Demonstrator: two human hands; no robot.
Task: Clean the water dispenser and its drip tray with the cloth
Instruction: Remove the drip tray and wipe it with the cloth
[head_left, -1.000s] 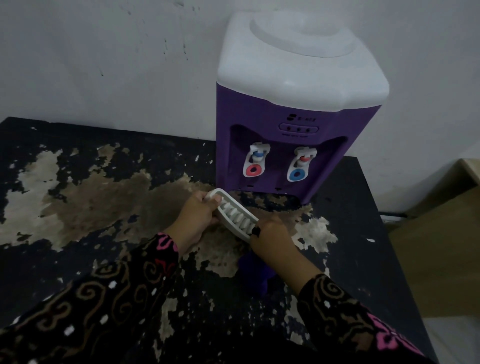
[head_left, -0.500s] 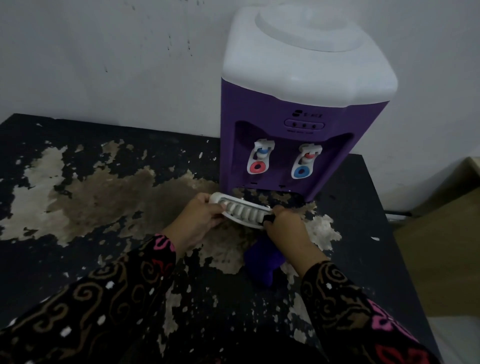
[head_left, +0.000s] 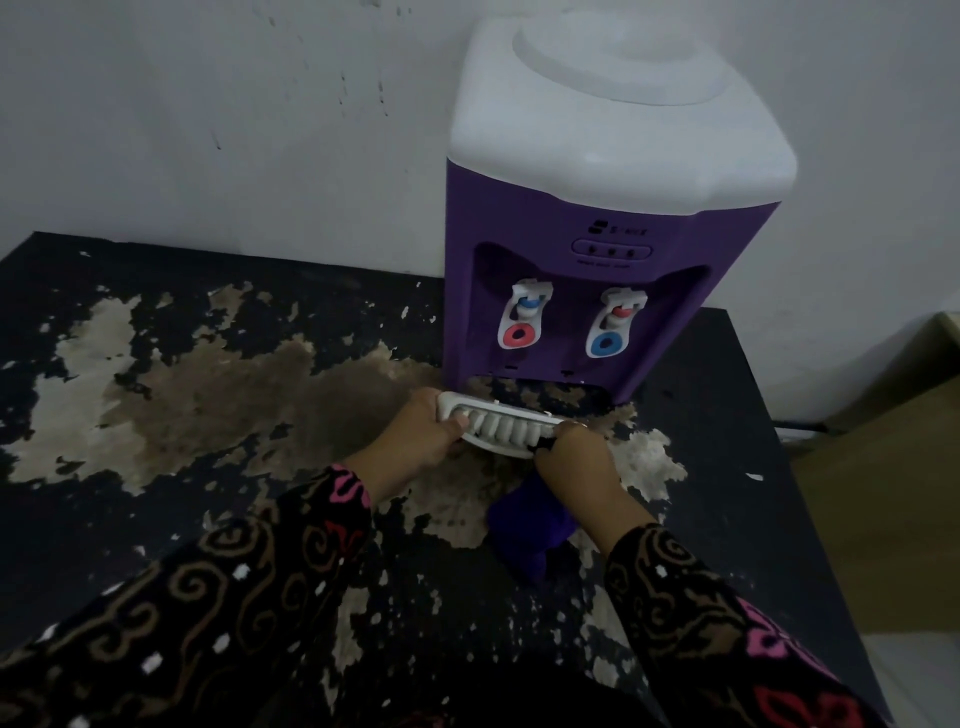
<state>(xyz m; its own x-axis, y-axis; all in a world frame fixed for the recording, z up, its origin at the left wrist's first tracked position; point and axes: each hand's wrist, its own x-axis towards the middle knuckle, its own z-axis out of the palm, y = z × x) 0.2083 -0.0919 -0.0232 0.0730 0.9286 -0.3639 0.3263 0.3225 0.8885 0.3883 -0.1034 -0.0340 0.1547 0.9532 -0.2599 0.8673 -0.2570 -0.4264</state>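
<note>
Table (head_left: 727, 415): dark top, its coating flaked off in pale and brown patches. It fills the lower two-thirds of the frame and backs onto a white wall.

Water dispenser (head_left: 597, 208): purple body, white cap, upper right of frame, standing on the table against the wall. The slot at its base faces the person and nothing is seated in it.

Drip tray (head_left: 501, 423): white, slotted grille up, centre of frame, just in front of that slot and roughly square to it. It looks lined up to slide into the base.

Cloth (head_left: 524, 530): purple and bunched, just below centre, trailing from under the right palm onto the tabletop. Probably trapped there to be ready while both hands manage the tray.

Left hand (head_left: 415, 431): grips the tray's left end, thumb on the grille.

Right hand (head_left: 576, 457): curled round the tray's right end. One hand at each end likely holds the tray level.

Taps: red-ringed tap (head_left: 521, 322) and blue-ringed tap (head_left: 613, 327), directly above the slot, untouched.
</note>
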